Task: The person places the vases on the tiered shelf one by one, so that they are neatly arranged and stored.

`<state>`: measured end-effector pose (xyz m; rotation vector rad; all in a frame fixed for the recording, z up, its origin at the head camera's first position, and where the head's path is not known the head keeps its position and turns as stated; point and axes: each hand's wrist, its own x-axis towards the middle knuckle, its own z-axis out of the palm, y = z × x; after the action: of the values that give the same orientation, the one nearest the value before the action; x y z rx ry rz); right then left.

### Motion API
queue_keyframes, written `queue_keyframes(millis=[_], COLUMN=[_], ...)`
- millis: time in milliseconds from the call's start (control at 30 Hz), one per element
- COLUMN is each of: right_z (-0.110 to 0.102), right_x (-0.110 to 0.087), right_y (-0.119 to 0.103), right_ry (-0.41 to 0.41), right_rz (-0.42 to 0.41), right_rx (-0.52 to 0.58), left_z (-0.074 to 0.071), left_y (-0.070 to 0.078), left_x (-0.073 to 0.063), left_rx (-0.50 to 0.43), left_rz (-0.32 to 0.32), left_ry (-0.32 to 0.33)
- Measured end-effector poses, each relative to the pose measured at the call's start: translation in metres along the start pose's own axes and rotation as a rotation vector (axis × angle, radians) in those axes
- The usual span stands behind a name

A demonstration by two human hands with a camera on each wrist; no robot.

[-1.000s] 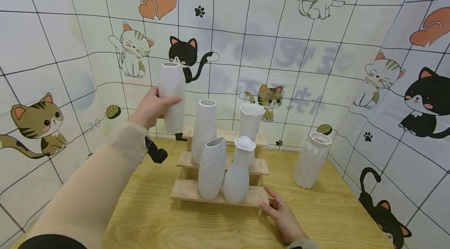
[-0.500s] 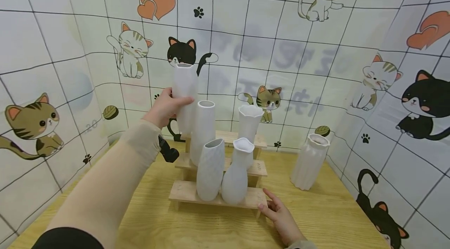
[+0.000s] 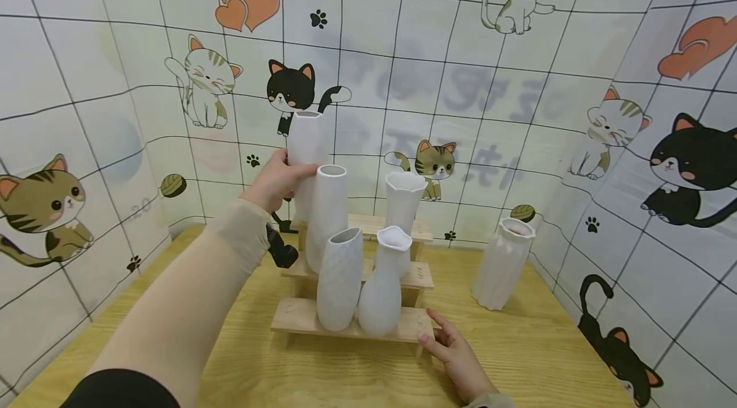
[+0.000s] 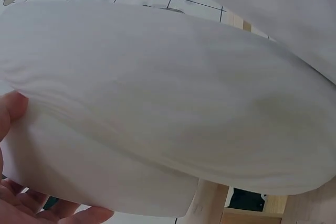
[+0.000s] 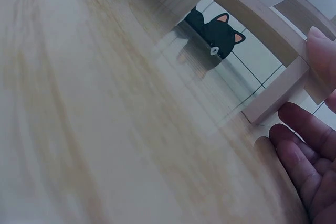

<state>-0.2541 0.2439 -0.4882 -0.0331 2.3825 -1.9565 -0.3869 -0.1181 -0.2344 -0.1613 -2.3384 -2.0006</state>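
My left hand [image 3: 277, 181] grips a tall white faceted vase [image 3: 307, 139] around its middle, thumb in front. The vase is upright over the left end of the top tier of a three-step wooden stand [image 3: 290, 315]. A smooth white vase [image 3: 329, 216] on the middle tier hides its lower part; in the left wrist view, the held vase's base [image 4: 178, 203] is close to the wood. My right hand [image 3: 457, 353] holds the right end of the bottom tier between thumb and fingers, beside the stand's leg [image 5: 275, 93].
On the bottom tier stand a textured vase [image 3: 340, 283] and a narrow-necked vase [image 3: 381, 299]. Behind them is a flared, scalloped vase [image 3: 405, 200]. A ribbed vase [image 3: 502, 264] stands on the table [image 3: 345, 376] at right. A cat-print wall covering [image 3: 368, 24] encloses the table.
My left hand has carried the faceted vase rightward and slightly down, from left of the stand to behind the smooth vase. My right hand keeps its hold on the bottom tier.
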Motion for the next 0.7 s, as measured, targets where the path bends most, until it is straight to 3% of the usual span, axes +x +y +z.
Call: queue_keyframes(millis=[700], right_z=[0.002], right_x=[-0.005], right_y=[-0.005], right_ry=[0.017], right_rz=[0.019], right_rx=[0.002], left_z=[0.01], left_y=[-0.007], left_x=[0.01], left_rx=[-0.005], left_rz=[0.0], left_ry=[-0.047])
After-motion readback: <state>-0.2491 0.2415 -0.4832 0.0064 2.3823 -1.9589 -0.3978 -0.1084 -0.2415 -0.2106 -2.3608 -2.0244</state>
